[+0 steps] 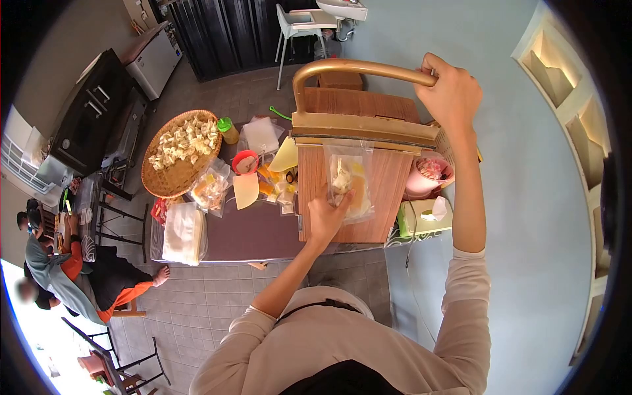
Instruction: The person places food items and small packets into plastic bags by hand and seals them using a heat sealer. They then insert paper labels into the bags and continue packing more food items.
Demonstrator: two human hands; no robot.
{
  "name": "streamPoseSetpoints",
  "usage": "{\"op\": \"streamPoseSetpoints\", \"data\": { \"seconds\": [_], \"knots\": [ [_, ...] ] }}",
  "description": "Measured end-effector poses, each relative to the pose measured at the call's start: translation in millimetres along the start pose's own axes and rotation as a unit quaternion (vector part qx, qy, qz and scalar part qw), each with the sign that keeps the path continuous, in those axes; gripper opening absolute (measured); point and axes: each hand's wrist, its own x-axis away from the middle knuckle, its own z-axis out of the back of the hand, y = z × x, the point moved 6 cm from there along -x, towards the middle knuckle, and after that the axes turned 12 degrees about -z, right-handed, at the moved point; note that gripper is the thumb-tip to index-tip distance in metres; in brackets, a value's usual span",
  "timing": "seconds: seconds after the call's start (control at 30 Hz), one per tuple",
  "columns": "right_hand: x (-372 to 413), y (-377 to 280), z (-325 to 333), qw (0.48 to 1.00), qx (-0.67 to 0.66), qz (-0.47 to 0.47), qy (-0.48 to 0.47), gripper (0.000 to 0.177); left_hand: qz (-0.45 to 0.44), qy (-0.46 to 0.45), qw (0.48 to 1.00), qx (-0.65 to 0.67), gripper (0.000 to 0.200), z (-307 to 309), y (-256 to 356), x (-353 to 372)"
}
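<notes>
My right hand (451, 91) is wrapped round the end of the gold handle (359, 66) of a bag sealer. The sealer's gold bar (362, 128) runs across a wood-patterned board (388, 191). A clear plastic bag (355, 171) lies flat on the board, its top edge at the bar. Pale dumpling-like pieces and something yellow-orange show through the bag. My left hand (328, 216) holds the lower left part of this bag, thumb over it; some of its fingertips are hidden.
Left on the table (230, 230) are a woven tray (155, 178) of dumplings, a stack of plastic bags (184, 230), a red bowl (245, 162) and a green-lidded jar (228, 130). Right are a pink bucket (421, 184) and tissue box (424, 217). A person (85, 276) sits far left.
</notes>
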Motion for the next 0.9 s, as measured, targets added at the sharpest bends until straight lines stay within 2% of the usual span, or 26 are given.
{"op": "streamPoseSetpoints", "data": {
  "seconds": [0.1, 0.17, 0.2, 0.27, 0.3, 0.37, 0.4, 0.47, 0.57, 0.67, 0.9],
  "knots": [
    [-0.5, 0.2, 0.3, 1.0, 0.003, 0.001, 0.005, 0.013, 0.033, -0.007, 0.999, 0.012, 0.036, -1.0, 0.4, 1.7],
    [-1.3, 1.0, -0.4, 1.0, 0.003, -0.002, 0.006, 0.016, -0.05, 0.056, 0.996, 0.054, 0.031, 4.8, 11.7, 5.4],
    [-0.4, 0.8, -1.2, 1.0, 0.003, -0.003, 0.004, 0.02, -0.048, 0.056, 0.996, 0.052, 0.031, 5.6, 9.1, 8.8],
    [0.5, 0.3, -1.5, 1.0, 0.002, -0.002, 0.007, 0.02, 0.022, 0.017, 0.993, 0.117, 0.032, -0.9, -7.4, 13.5],
    [0.7, 0.4, -0.9, 1.0, 0.003, 0.0, 0.01, 0.02, 0.022, 0.018, 0.993, 0.116, 0.032, 0.3, -9.3, 13.5],
    [1.3, 0.5, 0.1, 1.0, -0.003, 0.005, 0.008, 0.016, 0.115, -0.027, 0.955, 0.273, 0.035, -6.9, -21.2, 16.9],
    [1.5, -0.1, 0.7, 1.0, -0.007, 0.009, 0.007, 0.012, 0.114, -0.027, 0.955, 0.273, 0.035, -4.4, -34.1, 17.7],
    [3.3, -0.9, 2.8, 1.0, -0.007, 0.008, 0.006, 0.012, 0.145, -0.09, 0.938, 0.302, 0.039, -10.9, -64.5, 23.7],
    [7.0, -2.0, 5.2, 1.0, -0.007, 0.005, 0.005, 0.012, 0.114, -0.046, 0.942, 0.313, 0.04, -4.4, -55.9, 16.9],
    [9.6, -1.6, 6.8, 1.0, -0.005, 0.004, 0.004, 0.013, 0.07, -0.051, 0.957, 0.278, 0.039, -0.8, -48.8, 5.0],
    [14.3, -1.9, 10.0, 1.0, 0.0, -0.002, -0.006, 0.013, 0.086, -0.066, 0.957, 0.268, 0.038, -5.3, -82.4, -7.2]
  ]
}}
